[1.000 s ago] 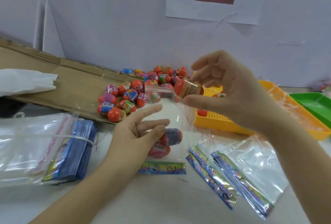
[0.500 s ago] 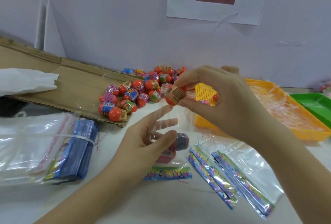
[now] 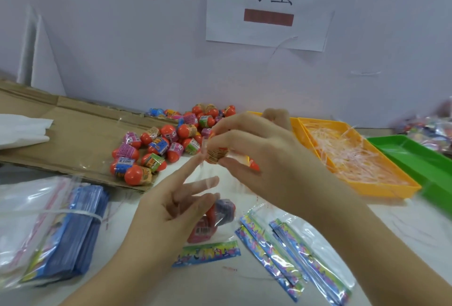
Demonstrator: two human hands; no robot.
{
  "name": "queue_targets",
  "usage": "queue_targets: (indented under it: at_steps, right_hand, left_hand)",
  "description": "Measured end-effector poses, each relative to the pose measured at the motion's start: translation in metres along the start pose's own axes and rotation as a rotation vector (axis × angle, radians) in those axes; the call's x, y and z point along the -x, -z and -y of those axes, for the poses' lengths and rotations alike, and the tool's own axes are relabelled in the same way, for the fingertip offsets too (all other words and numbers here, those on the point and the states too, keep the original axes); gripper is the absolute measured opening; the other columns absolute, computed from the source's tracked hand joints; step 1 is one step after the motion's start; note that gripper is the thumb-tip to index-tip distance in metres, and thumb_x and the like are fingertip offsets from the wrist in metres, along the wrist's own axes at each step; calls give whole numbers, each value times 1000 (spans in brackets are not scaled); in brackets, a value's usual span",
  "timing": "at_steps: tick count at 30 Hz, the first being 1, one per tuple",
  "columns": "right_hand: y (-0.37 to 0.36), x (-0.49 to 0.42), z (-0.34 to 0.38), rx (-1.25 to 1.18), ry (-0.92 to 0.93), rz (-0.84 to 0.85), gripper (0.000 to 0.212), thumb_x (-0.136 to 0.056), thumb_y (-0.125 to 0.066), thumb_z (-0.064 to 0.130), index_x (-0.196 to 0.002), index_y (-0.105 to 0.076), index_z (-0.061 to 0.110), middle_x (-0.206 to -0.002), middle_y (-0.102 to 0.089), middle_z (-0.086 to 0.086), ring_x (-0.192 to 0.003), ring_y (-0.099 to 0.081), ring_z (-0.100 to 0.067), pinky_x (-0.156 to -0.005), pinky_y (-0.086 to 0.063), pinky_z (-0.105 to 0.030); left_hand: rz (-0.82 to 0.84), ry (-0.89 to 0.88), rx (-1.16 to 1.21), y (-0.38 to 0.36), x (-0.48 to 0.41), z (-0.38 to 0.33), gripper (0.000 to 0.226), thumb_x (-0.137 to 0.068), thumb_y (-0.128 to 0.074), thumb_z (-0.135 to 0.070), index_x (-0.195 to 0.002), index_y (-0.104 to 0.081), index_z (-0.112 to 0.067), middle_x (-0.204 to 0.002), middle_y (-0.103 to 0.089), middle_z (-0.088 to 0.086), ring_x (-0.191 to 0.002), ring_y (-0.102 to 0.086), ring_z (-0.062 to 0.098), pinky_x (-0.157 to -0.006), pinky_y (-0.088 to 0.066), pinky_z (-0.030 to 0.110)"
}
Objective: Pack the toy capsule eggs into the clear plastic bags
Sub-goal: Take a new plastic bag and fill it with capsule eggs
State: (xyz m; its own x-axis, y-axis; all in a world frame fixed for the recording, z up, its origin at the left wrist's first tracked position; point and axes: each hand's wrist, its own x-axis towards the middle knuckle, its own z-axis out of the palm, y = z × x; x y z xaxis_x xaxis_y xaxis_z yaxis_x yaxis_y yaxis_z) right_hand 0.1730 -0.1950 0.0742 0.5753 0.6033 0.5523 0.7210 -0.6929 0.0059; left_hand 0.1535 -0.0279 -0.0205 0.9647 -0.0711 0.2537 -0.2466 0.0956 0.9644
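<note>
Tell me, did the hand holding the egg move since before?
Yes. The right hand with its egg has moved left and down, away from the yellow tray, toward the fingertips of the left hand.

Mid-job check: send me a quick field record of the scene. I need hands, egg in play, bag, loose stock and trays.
right hand: pinches one orange capsule egg above the bag mouth
left hand: fingers spread straight at the clear bag
bagged eggs: at least two, exact count unclear
loose eggs: pile at the edge of the cardboard, far side
empty bags: fanned by the right forearm
banded stack: near left
orange tray: holds pale strips
green tray: right of it
</note>
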Motion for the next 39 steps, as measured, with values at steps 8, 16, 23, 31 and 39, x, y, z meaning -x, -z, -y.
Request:
queue_targets:
  at_steps: [8,16,23,31,39]
  right_hand:
    - [4,1,4,-118,-11,80,29,-84,-68,32,-112,-66,29,-101,-61,19,-107,-51,-8,-94,-32,-46]
    - [-3,1,8,-142,-49,157,17,-94,-55,40,-110,-59,35,-101,-67,22,-113,-45,6,-102,-8,-37]
    - [-1,1,-12,-551,-123,-83,28,-98,-50,23,-124,-50,33,-117,-65,21,-113,-56,7,-102,-37,-19]
    - [-31,35,-113,287,-701,311,49,-101,-39,28,-144,-27,49,-156,-27,11,-140,-26,-24,-108,-16,-54]
    - [-44,44,-117,276,-750,259,27,-88,-62,42,-114,-53,42,-116,-60,10,-118,-45,-20,-100,-14,-48]
  left_hand:
    - [25,-36,21,-4,0,-6,64,-63,-74,-27,-124,-60,-39,-103,-75,-13,-81,-74,12,-64,-54,14]
    - [13,-49,47,-4,2,-8,42,-66,-71,-34,-107,-71,-45,-98,-76,-8,-91,-72,7,-71,-53,12]
    - [-124,68,127,4,-4,-7,33,-62,-71,-35,-92,-73,-49,-95,-77,-8,-81,-75,16,-59,-57,20]
    - [-199,71,160,6,-4,-6,23,-73,-63,-30,-91,-75,-37,-97,-76,-7,-82,-75,17,-61,-60,25]
    - [-243,75,173,6,-6,-6,27,-76,-60,-27,-99,-75,-33,-93,-77,-3,-82,-75,17,-62,-61,34]
